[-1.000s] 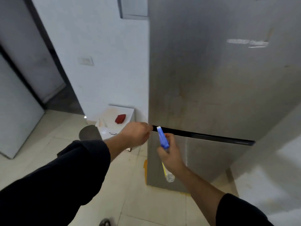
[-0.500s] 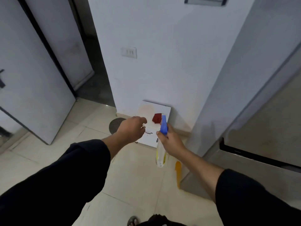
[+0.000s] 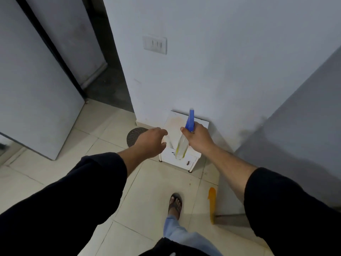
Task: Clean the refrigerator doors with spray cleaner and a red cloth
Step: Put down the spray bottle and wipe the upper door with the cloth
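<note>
Far left, a grey door [image 3: 36,89] fills the edge, and just right of it there's a round dark drain cover [image 3: 132,136] in the tiled floor. At centre the left hand [image 3: 150,143] hovers by the left edge of the small white surface [image 3: 174,121], fingers loosely apart, gripping nothing. Right beside it is the spray bottle [image 3: 181,146], blue nozzle up, tilted over that surface, with the right hand [image 3: 200,138] clamped round its neck. Lower right, an orange streak [image 3: 211,202] sits at the foot of the grey refrigerator [image 3: 304,126].

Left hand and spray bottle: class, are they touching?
Apart. The head view shows white cabinet top between the left hand and the spray bottle gripped by the right hand.
</note>
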